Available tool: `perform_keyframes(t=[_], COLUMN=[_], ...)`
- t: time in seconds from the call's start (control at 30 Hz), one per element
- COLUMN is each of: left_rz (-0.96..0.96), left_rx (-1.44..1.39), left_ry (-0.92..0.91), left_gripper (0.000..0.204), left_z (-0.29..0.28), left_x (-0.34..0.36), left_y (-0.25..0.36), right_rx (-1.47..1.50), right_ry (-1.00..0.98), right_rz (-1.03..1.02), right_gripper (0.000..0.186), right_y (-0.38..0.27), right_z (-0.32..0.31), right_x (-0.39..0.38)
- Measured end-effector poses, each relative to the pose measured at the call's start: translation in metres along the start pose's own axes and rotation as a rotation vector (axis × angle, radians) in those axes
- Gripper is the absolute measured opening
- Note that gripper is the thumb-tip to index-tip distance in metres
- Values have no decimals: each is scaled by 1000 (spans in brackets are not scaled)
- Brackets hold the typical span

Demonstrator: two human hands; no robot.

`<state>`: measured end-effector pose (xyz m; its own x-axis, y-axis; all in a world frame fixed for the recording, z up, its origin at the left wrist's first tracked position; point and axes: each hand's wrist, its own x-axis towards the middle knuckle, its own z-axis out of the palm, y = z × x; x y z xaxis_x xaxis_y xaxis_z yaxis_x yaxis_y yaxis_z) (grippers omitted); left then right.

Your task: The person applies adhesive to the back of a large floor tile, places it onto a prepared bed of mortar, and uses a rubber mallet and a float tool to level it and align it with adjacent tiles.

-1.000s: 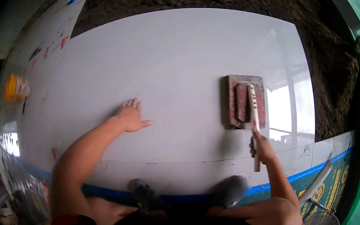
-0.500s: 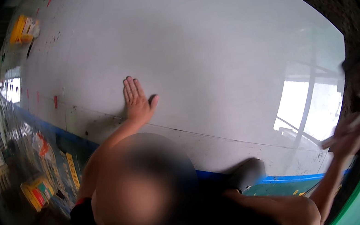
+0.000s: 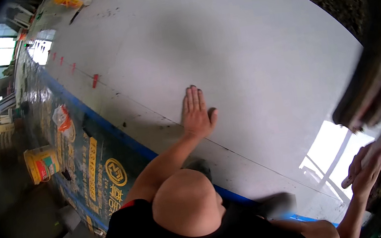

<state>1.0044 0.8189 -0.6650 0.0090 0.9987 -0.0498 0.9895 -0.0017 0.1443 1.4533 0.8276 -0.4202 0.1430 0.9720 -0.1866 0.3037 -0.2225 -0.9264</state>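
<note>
Two hands are at work. Left of centre, the left hand lies flat, fingers spread, on the large glossy white floor tile, holding nothing. At lower right, the right hand grips the handle of a blurred, raised trowel-like tool; a loose grip could drop it and chip the tile.

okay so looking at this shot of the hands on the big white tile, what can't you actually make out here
- Head view, tool in the right hand: smeared by motion blur, so its type and face are unclear.
- Right hand's grip: fingers wrap a handle, but the blur hides how.
- Left hand: flat on the white tile; what lies under the palm is hidden.
- Yellow bucket and red spacers: too small for detail.
- Feet: hidden behind the knee.
</note>
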Motion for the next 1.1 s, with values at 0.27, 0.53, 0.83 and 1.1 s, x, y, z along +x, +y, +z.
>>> perform_keyframes(t=[0.27, 0.53, 0.83, 1.1], left_rz=[1, 24, 22, 47], left_rx=[-90, -127, -164, -176], left_ry=[63, 176, 65, 78], left_gripper=[77, 77, 77, 83], left_z=[0, -16, -17, -17], left_x=[-10, -20, -22, -24], left_y=[-4, -1, -6, -6], right_rx=[-717, -214, -62, -268], right_ry=[-360, -387, 340, -132], right_rz=[314, 557, 14, 593], right_gripper=[58, 56, 42, 58], right_y=[165, 59, -10, 129], right_z=[109, 107, -22, 124], right_x=[-33, -1, 89, 57])
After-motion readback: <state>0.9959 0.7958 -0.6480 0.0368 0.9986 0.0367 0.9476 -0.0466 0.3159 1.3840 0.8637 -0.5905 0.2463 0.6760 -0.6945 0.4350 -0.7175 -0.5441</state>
